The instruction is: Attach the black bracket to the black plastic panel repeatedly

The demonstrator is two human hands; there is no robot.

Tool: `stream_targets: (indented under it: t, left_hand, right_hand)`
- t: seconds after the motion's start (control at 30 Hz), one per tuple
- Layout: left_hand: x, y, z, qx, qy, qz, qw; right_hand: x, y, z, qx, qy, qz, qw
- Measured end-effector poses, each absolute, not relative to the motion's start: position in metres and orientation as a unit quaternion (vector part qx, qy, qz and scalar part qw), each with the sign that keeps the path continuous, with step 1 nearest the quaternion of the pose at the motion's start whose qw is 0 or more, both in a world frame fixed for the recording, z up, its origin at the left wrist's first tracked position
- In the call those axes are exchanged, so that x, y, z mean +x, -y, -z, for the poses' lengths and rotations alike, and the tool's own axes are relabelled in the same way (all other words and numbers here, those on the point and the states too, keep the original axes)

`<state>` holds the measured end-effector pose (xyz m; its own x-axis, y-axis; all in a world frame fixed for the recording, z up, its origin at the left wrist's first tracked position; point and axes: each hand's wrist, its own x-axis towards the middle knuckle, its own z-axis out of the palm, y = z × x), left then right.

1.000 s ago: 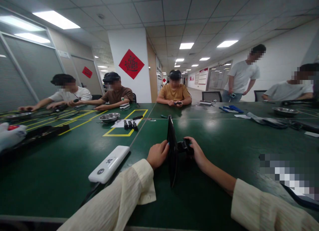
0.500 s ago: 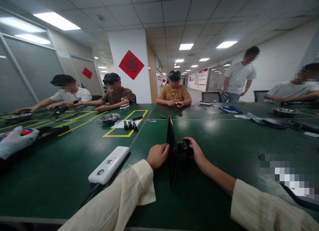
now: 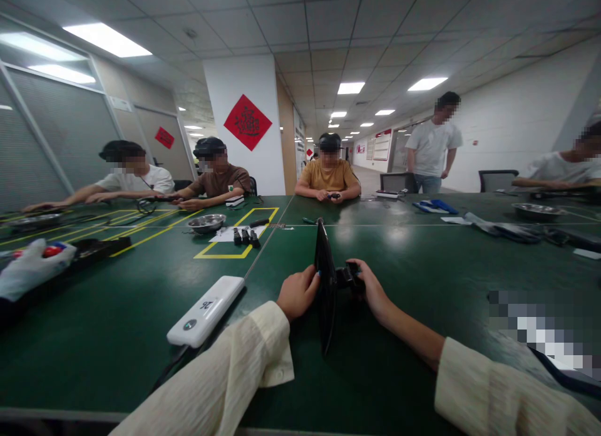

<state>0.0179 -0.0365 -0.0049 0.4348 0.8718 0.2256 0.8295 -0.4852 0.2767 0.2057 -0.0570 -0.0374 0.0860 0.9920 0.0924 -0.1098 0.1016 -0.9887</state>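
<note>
A thin black panel point(image 3: 325, 292) stands upright in front of me, seen nearly edge-on, so its exact kind is unclear. My left hand point(image 3: 298, 293) is closed on its left side, with the thumb toward the panel. From the panel's right face a short black bracket point(image 3: 348, 277) sticks out. My right hand point(image 3: 372, 290) grips the outer end of this bracket, fingers bent round it and partly hidden. Left of my left forearm lies a white power bank point(image 3: 205, 312) with a black cable.
Small black parts point(image 3: 245, 237) lie near a metal bowl point(image 3: 206, 223) in a yellow-taped area. On the left sits a black tray point(image 3: 101, 249) with a white glove point(image 3: 35, 270). Dark cloths point(image 3: 504, 228) lie at right. A person point(image 3: 328, 173) sits opposite; others are around the green table point(image 3: 404, 373).
My hands, the panel and the bracket have hardly moved. The standing person at the back right has shifted left. A person at the far left handles a dark looped item differently.
</note>
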Motion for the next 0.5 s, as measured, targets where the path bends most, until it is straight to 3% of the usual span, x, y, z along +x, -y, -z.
stream_targets:
  t: [0.5]
  left_hand:
    - [0.0174,0.0383,0.0016,0.844,-0.494,-0.187,0.092]
  right_hand:
    - [0.2055,0.0568,0.0381,-0.427,0.481,-0.485,0.592]
